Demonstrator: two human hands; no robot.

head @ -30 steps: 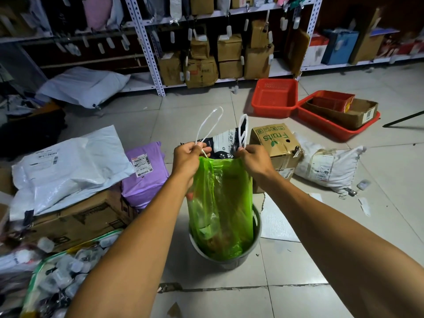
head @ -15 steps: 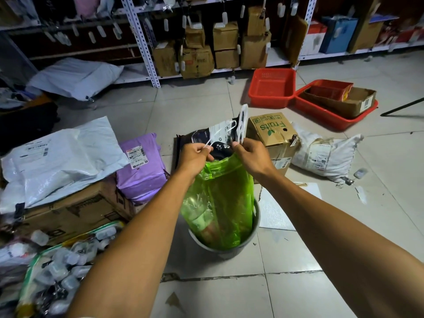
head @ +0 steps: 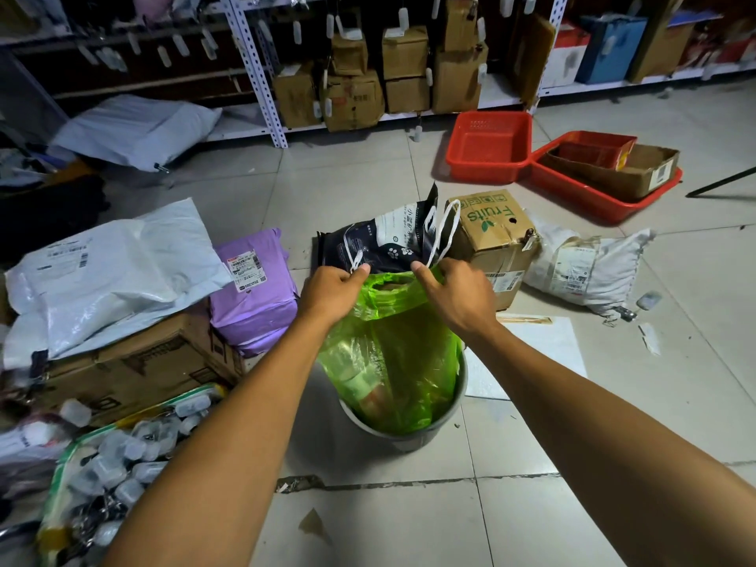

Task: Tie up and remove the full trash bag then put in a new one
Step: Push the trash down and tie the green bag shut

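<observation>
The left hand (head: 331,290) and right hand (head: 454,290) each pinch a white drawstring loop (head: 444,231) at the mouth of the translucent green plastic trash bag (head: 388,362), apparently cinching it shut; it sits partly inside the round grey bin (head: 409,437).

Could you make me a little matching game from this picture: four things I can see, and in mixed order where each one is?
Things:
1. green trash bag
2. purple parcel
3. Fruits cardboard box
4. empty red basket

Places:
A. on the floor near the shelving
B. in the grey bin, top held by both hands
C. to the left of the left hand
D. just beyond the right hand

Pairs: 1-B, 2-C, 3-D, 4-A
</observation>
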